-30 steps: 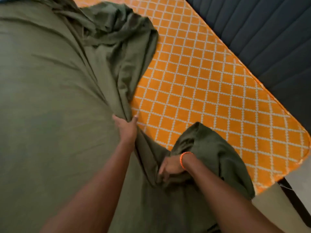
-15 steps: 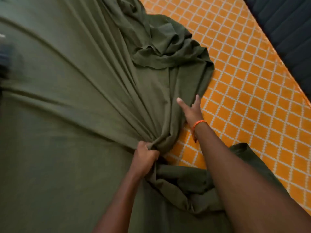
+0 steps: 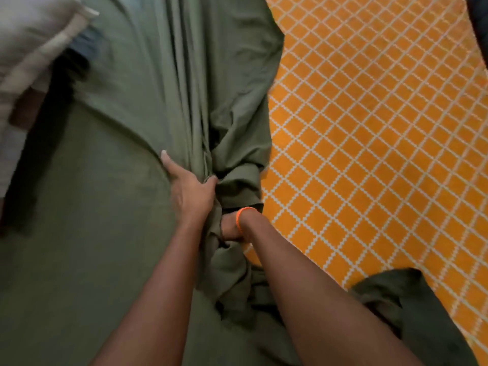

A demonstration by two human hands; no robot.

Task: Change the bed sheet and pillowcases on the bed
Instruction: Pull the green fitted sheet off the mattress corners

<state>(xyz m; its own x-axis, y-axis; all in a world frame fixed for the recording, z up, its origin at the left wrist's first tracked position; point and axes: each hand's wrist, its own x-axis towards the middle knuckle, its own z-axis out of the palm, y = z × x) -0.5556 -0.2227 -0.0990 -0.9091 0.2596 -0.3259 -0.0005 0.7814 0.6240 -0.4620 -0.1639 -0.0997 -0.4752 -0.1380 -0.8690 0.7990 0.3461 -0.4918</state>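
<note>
Left hand (image 3: 191, 194) grips gathered green sheet (image 3: 169, 83); right hand's (image 3: 231, 228) grip half-buried in folds, unclear, over orange mattress (image 3: 369, 154).

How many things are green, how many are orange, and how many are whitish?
Green: 1, the green sheet, gripped by the left hand and the right hand.
Orange: 2, the orange patterned mattress and the orange bracelet.
Whitish: 1, a blurred pale pillow.
Total: 4
</note>
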